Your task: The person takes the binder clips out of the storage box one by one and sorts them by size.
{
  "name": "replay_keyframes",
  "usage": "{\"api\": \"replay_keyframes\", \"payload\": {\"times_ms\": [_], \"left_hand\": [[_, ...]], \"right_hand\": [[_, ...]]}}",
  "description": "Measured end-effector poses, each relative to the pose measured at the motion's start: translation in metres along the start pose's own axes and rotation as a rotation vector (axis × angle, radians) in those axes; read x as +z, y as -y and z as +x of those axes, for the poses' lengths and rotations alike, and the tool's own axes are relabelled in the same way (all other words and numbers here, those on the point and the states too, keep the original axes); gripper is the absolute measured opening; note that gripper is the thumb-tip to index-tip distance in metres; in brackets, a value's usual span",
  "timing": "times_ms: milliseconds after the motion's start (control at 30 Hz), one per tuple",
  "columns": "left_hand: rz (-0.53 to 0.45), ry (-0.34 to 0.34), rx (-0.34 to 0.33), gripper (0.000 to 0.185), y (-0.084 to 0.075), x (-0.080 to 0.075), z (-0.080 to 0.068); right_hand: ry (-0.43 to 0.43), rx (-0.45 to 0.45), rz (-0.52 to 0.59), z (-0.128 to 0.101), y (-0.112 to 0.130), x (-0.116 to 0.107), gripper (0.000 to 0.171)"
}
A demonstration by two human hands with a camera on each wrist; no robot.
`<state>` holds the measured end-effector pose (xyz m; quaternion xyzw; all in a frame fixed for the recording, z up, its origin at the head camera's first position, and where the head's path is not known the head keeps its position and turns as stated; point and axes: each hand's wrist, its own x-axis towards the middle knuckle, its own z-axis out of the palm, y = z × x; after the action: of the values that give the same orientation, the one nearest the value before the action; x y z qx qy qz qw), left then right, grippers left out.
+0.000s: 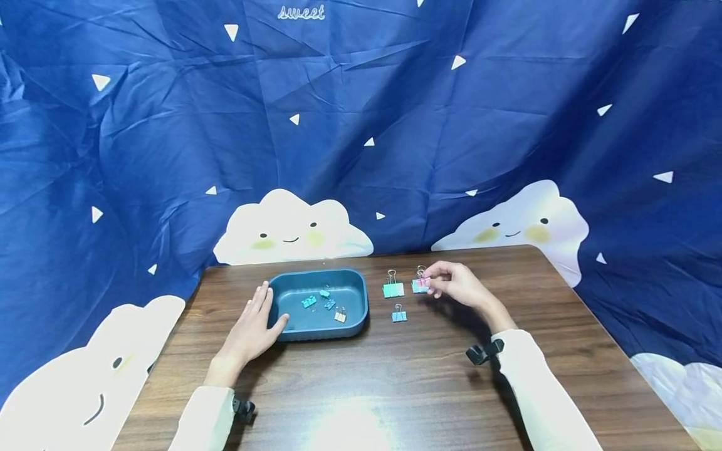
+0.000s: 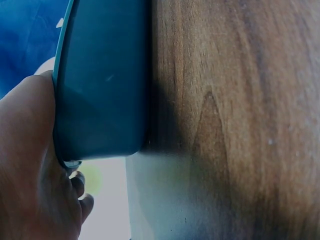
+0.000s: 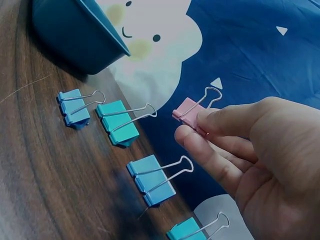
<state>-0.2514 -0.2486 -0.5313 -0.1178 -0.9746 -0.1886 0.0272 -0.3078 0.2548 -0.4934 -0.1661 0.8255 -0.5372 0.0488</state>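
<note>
My right hand pinches a small pink binder clip between thumb and fingertips, its wire handles pointing up. Beneath it on the table stand a larger blue binder clip and a teal one, with a smaller blue clip nearer me. Another teal clip shows at the bottom of the right wrist view; the hand hides it in the head view. My left hand rests against the left end of a dark teal tray, fingers extended along the outside and thumb at the near rim.
Inside the tray lie several small clips, among them a teal one, a blue one and a cream one. The wooden table ends at a blue curtain with white clouds behind it.
</note>
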Motion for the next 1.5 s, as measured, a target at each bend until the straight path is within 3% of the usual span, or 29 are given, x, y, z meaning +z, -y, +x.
{"api": "replay_keyframes", "payload": {"times_ms": [633,933,1233,1500], "left_hand": [[0.059,-0.027,0.021,0.088,0.000,0.000,0.000],[0.058,-0.025,0.022,0.087,-0.001,-0.001,0.000],[0.041,-0.017,0.016,0.089,-0.001,0.000,0.000],[0.036,-0.009,0.010,0.088,-0.001,0.000,0.000]], "right_hand": [[-0.062,-0.025,-0.164,-0.021,-0.025,0.002,0.006],[-0.080,0.095,-0.226,-0.025,-0.032,0.010,0.009],[-0.083,0.121,-0.284,-0.029,-0.038,0.015,0.007],[-0.096,0.093,-0.385,-0.033,-0.044,0.017,0.007]]}}
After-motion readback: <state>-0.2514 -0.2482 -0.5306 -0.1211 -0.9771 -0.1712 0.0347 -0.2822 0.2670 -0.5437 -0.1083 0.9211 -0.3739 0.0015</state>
